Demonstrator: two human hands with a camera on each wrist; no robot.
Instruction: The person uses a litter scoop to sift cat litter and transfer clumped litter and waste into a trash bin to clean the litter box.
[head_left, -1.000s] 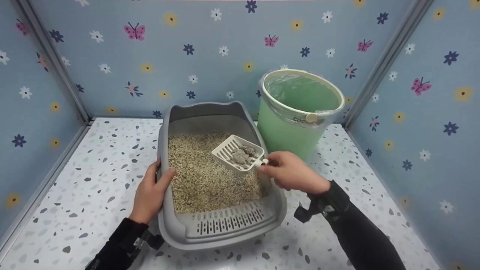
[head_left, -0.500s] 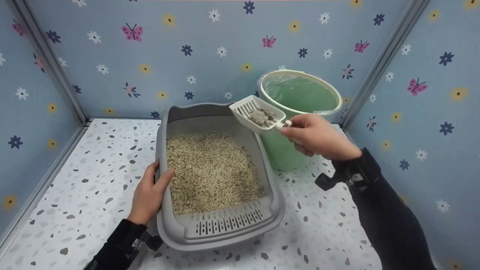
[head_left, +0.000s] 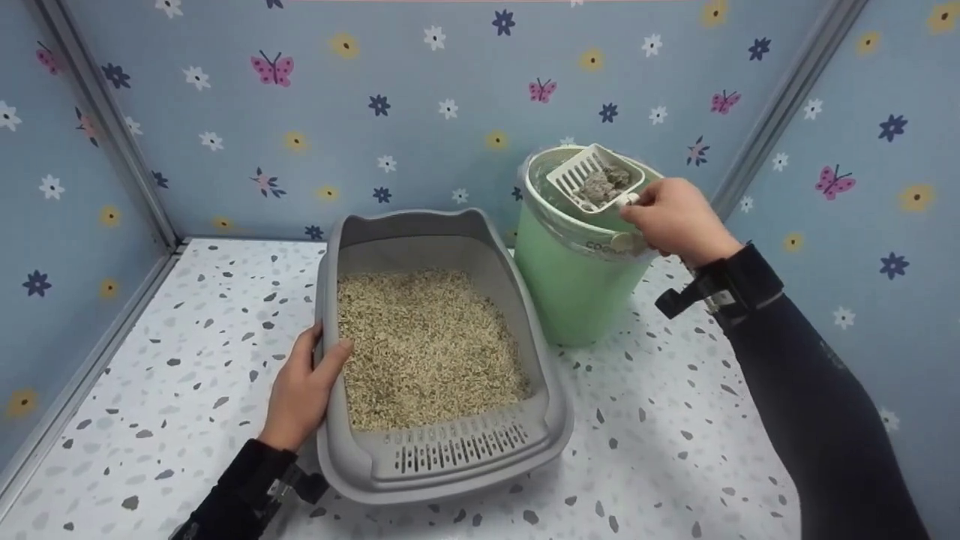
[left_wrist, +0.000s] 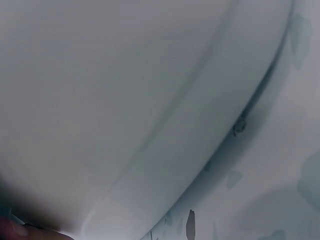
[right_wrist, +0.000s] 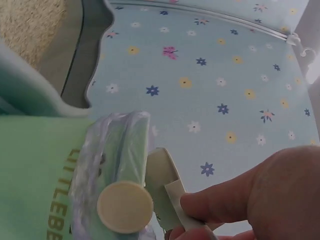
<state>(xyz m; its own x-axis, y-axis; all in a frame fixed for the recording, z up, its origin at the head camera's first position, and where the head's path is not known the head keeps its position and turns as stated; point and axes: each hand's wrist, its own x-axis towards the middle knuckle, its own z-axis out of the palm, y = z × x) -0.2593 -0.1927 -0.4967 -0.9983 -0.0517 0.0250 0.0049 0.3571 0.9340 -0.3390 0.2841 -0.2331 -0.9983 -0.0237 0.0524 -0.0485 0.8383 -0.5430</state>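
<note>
My left hand (head_left: 301, 390) grips the left rim of a grey litter box (head_left: 541, 352), thumb on top and fingers down the outside. Pale granular litter (head_left: 427, 345) covers its floor. In the left wrist view the box's outer wall (left_wrist: 125, 100) fills most of the picture. My right hand (head_left: 679, 219) pinches the short handle of a white slotted litter scoop (head_left: 576, 171). Grey litter clumps (head_left: 600, 186) lie in the scoop, which hangs over the mouth of a green waste bin (head_left: 574, 292). In the right wrist view the scoop (right_wrist: 161, 172) shows edge-on beyond the bin's rim.
A clear plastic liner (right_wrist: 117, 130) is folded over the bin's rim, near a round cream knob (right_wrist: 125, 207). The bin stands close against the box's right side. Flowered panels (head_left: 420, 150) enclose the speckled white floor (head_left: 202, 330) behind and at both sides.
My right hand has carried the loaded scoop up and right, from above the litter to over the bin. My left hand has stayed on the litter box's rim.
</note>
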